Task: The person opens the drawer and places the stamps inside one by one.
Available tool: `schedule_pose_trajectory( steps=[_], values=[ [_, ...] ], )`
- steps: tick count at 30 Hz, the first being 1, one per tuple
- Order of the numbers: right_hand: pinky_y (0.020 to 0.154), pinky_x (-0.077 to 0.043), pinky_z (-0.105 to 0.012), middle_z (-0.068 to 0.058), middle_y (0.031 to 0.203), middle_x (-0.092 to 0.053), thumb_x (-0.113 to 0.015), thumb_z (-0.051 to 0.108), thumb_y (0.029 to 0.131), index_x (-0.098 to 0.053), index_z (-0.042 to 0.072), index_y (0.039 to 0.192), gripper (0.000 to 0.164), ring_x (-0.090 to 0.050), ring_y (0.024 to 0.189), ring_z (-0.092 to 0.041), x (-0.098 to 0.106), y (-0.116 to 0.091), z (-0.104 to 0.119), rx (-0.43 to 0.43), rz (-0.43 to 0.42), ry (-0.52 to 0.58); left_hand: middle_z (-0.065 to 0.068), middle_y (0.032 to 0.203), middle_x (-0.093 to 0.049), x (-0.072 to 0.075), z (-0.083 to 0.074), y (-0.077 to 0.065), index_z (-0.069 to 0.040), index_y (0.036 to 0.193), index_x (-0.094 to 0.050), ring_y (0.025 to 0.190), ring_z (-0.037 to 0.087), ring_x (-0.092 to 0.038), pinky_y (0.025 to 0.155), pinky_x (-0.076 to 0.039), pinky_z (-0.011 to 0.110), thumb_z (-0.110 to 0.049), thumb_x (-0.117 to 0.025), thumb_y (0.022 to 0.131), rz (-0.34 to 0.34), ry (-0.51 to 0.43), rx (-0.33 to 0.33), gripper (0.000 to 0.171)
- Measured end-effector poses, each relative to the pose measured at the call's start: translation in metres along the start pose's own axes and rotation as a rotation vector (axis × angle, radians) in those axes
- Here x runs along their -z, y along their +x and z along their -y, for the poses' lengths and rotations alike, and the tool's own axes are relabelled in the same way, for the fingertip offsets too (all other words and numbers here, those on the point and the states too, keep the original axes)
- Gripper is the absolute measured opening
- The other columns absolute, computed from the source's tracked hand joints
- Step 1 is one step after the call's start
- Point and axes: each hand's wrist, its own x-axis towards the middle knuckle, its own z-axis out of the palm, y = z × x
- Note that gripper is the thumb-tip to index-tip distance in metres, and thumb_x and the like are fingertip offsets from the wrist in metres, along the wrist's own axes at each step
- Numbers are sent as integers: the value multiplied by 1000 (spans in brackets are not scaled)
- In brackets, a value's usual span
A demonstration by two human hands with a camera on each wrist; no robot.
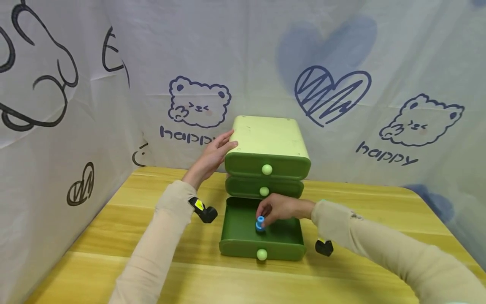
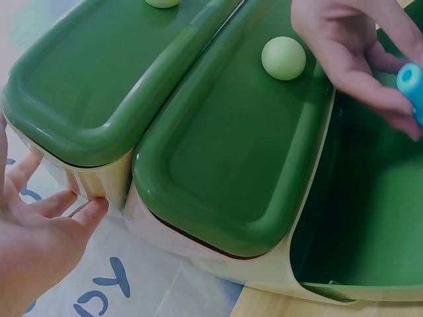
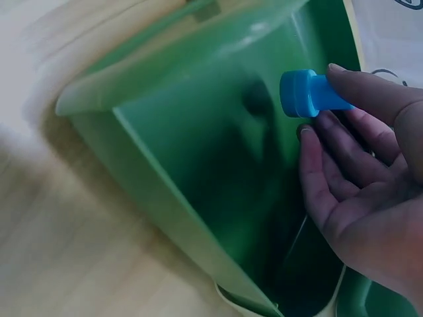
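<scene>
A small blue piece with a wide round base and a narrower hollow stem [image 3: 301, 94] is pinched between the thumb and fingers of my right hand [image 1: 282, 207]. It is held over the pulled-out bottom drawer [image 1: 239, 221]; in the right wrist view a gap shows between its base and the drawer floor. The drawer belongs to a small green cabinet with a pale yellow-green top [image 1: 267, 135]. Against the cabinet's upper left side rests my left hand [image 1: 213, 157], its fingers extended, with the fingertips touching the side wall in the left wrist view.
Above the open drawer, the middle drawer [image 1: 243, 187] and top drawer [image 1: 244, 164] are closed, each with a round pale green knob. The cabinet stands on a wood-grain table [image 1: 152, 228]. A white printed curtain [image 1: 262, 55] hangs behind and at both sides.
</scene>
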Motion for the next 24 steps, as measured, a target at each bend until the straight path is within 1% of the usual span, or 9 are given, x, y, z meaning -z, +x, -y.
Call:
schedule_pose_trajectory(
  steps=[6, 13, 20, 24],
  values=[
    [75, -54, -27, -2, 90, -67, -73, -4, 82, -68, -1, 96, 16, -63, 87, -13, -4, 6, -2, 9, 7, 9, 11, 157, -23, -1, 0, -1, -18, 154, -28, 142, 26, -25, 115, -22, 44, -26, -55, 98, -7, 17, 0, 62],
    [76, -55, -27, -2, 91, -70, -74, -3, 81, -69, -2, 97, 17, -64, 87, -12, -8, 12, -7, 31, -9, 20, 12, 158, -19, 0, 1, -2, -18, 154, -27, 142, 27, -23, 116, -20, 45, -27, -54, 99, 0, 12, 3, 62],
    [76, -55, -27, -4, 93, -70, -74, -3, 82, -69, -4, 100, 19, -65, 88, -13, -11, 15, -10, 48, -38, 25, 13, 157, -22, -2, 2, 0, -18, 154, -28, 141, 26, -26, 115, -23, 44, -26, -55, 98, -8, -1, -5, 62],
    [75, -55, -28, -6, 94, -71, -73, -4, 81, -69, -4, 100, 20, -65, 88, -14, -12, 15, -11, 55, -46, 26, 13, 157, -22, -2, 3, 0, -18, 154, -28, 141, 27, -25, 115, -23, 45, -26, -55, 98, -14, 1, -8, 62]
  ],
)
